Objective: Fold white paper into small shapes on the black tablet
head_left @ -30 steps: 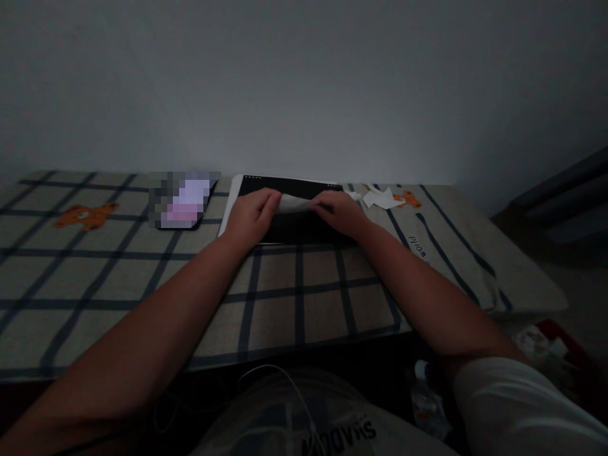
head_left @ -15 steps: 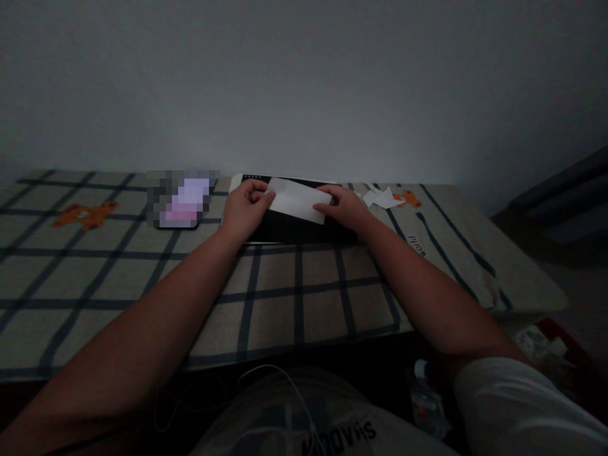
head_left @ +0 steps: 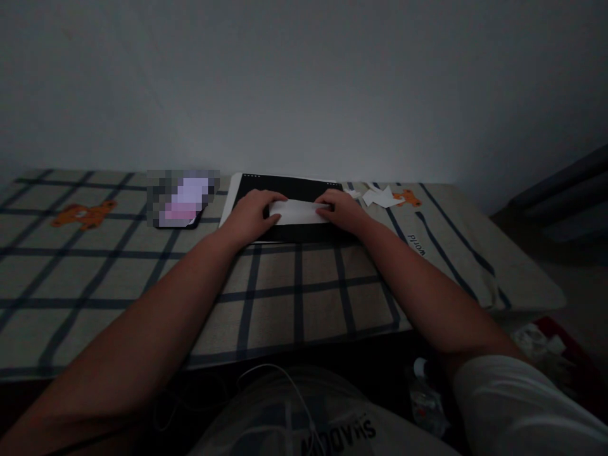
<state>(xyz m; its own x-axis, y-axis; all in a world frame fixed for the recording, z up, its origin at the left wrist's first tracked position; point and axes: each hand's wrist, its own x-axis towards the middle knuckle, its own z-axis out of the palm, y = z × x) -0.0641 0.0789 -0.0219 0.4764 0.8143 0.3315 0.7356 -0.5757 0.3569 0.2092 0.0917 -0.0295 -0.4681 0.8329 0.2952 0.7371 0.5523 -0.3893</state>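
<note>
A white strip of paper (head_left: 297, 213) lies level, low over or on a black sheet (head_left: 289, 183) with rows of small light marks along its far edge. My left hand (head_left: 251, 214) has the strip's left end between thumb and fingers. At the right end, my right hand (head_left: 344, 210) grips it the same way, thumb on the near side and fingers on the far side. Whether the strip touches the black sheet along its whole length I cannot tell. White sheet edges (head_left: 230, 201) show from under the black sheet at its left.
A blurred-out phone (head_left: 183, 206) lies to the left on the checked tablecloth (head_left: 294, 297). White paper scraps (head_left: 379, 196) lie to the right. A wall (head_left: 304, 95) stands behind the table. Below the front edge are a plastic bottle (head_left: 427, 399) and a white cable (head_left: 285, 373).
The paper was tilted and raised, with its broad face showing; now it lies level and lower, looking narrower. Both hands have turned over it, fingers on the far edge.
</note>
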